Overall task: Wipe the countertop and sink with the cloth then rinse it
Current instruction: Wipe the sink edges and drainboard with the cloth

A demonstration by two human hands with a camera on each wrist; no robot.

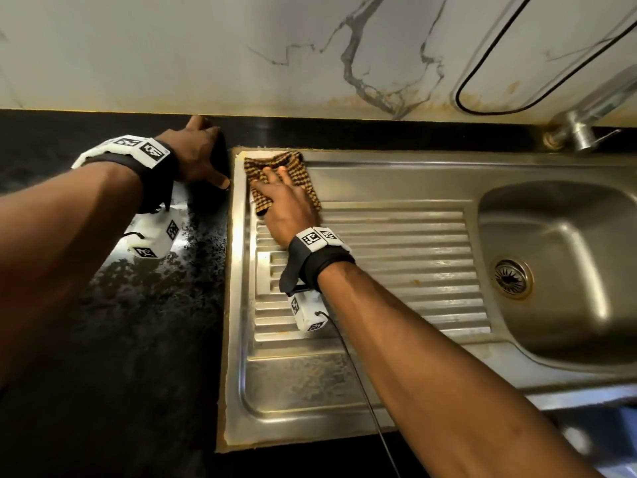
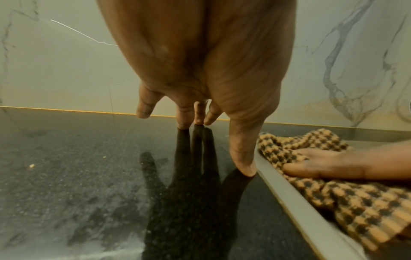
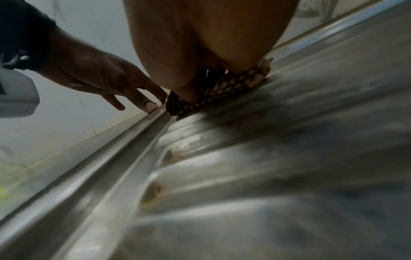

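Observation:
A brown and black checked cloth [image 1: 303, 167] [image 2: 347, 198] [image 3: 224, 88] lies at the far left corner of the steel sink's drainboard [image 1: 396, 243]. My right hand [image 1: 282, 198] [image 3: 200, 52] presses flat on it with straight fingers. My left hand [image 1: 198, 153] [image 2: 200, 79] rests its straight fingertips on the black granite countertop [image 1: 138, 339] [image 2: 77, 167] just left of the sink's rim, near the wall; it holds nothing. The sink basin [image 1: 558, 263] with its drain [image 1: 511, 278] lies to the right.
A marble-patterned wall [image 1: 241, 53] runs along the back. A steel tap [image 1: 582, 129] stands at the far right behind the basin, with a black cable [image 1: 482, 56] looping on the wall. The countertop shows wet, shiny patches [image 1: 144, 270].

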